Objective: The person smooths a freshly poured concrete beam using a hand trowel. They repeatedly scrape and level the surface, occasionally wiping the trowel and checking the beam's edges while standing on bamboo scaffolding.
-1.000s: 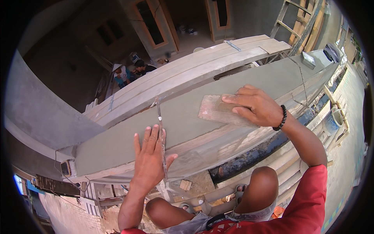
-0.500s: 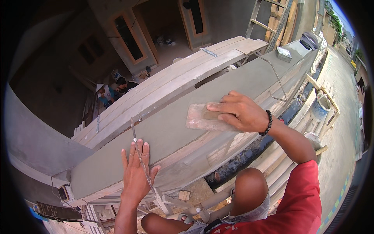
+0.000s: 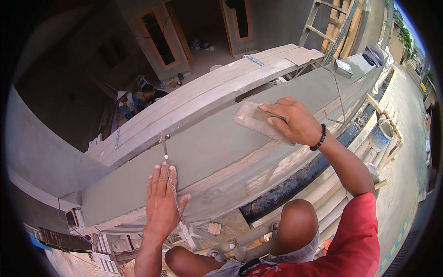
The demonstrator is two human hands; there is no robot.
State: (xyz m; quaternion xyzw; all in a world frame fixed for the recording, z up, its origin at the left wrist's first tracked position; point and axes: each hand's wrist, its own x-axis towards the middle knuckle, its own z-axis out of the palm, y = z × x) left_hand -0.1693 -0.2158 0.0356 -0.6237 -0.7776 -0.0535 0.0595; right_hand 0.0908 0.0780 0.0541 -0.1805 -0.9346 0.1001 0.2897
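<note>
A smooth strip of wet grey cement [image 3: 207, 143] runs from the lower left to the upper right between wooden form boards. My right hand [image 3: 302, 123], with a black bead bracelet at the wrist, grips a flat rectangular plastering float [image 3: 249, 119] that lies over the cement, turned at a slant. Part of the float is hidden under my fingers. My left hand [image 3: 160, 198] rests flat near the strip's near edge, fingers stretched out and holding nothing. Beside its fingers and thumb runs a thin bent metal rod [image 3: 166, 147], which spans the strip.
Farther along the strip sit a second bent rod [image 3: 341, 94], a metallic block [image 3: 343, 68] and a dark bundle [image 3: 373, 54]. A ladder [image 3: 318, 28] leans behind. Buckets [image 3: 381, 134] stand on bamboo poles at right. Two people [image 3: 131, 104] are below on the left.
My right hand has slid the float a little up and to the right, and its angle has turned. My left hand stays nearly in place. The whole view has shifted slightly.
</note>
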